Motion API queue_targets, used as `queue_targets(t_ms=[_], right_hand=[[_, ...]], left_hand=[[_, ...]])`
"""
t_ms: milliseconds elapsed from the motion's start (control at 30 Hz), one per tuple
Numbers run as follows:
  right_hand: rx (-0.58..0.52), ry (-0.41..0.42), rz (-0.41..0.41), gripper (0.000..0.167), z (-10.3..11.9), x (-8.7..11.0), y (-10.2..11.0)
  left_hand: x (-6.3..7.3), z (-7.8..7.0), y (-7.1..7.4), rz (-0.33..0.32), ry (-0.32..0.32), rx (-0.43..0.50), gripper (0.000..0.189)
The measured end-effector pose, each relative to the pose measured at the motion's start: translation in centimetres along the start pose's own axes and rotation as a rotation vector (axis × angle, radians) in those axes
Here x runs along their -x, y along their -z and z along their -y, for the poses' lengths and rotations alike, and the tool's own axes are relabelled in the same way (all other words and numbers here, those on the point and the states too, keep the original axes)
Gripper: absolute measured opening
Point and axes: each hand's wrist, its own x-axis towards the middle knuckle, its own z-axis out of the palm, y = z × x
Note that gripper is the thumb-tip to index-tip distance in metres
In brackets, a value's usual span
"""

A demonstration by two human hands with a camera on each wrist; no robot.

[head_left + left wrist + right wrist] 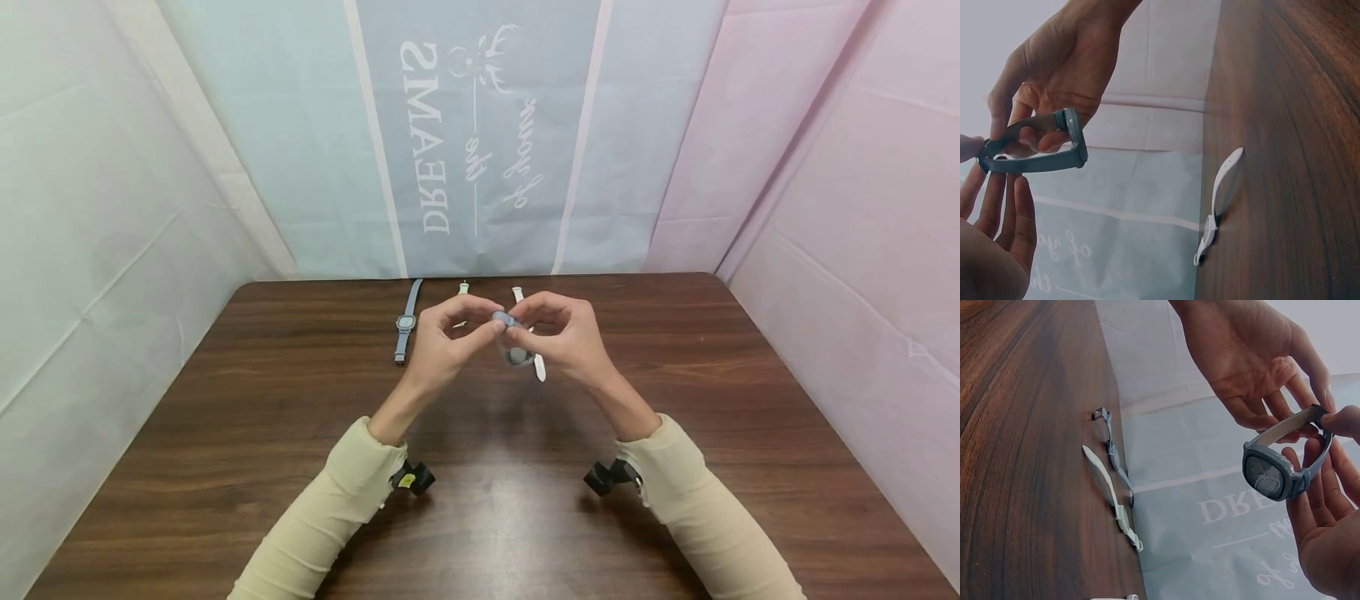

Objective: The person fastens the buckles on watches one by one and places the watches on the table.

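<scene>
A blue-grey wristwatch (1265,474) hangs above the table, its strap (1041,164) bent round into a loop and its square dial facing down and away from the hands. At the buckle end, my left hand (438,343) pinches the strap between thumb and fingertips. My right hand (567,337) pinches the same end from the other side, with the fingertips of both hands close together. Some of the fingers pass inside the loop in the wrist views. Fingertips partly hide the buckle.
On the brown wooden table (300,433), a blue watch (406,322) lies to the left. A pale-strapped watch (1121,515) is mostly behind my left hand in the head view, and a white watch (1211,228) lies behind my right. A printed cloth (495,167) hangs at the back edge.
</scene>
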Motion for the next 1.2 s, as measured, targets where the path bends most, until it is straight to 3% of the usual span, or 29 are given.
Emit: queue_targets(t_ms=[500, 1200], right_hand=[[0.033, 0.021, -0.013, 0.015, -0.27, 0.52, 0.13], [0.028, 0.006, 0.006, 0.016, -0.2, 0.41, 0.08]], left_hand=[[0.24, 0.48, -0.35, 0.016, -0.022, -0.005, 0.016], [0.62, 0.55, -0.62, -0.023, -0.005, -0.067, 0.016]])
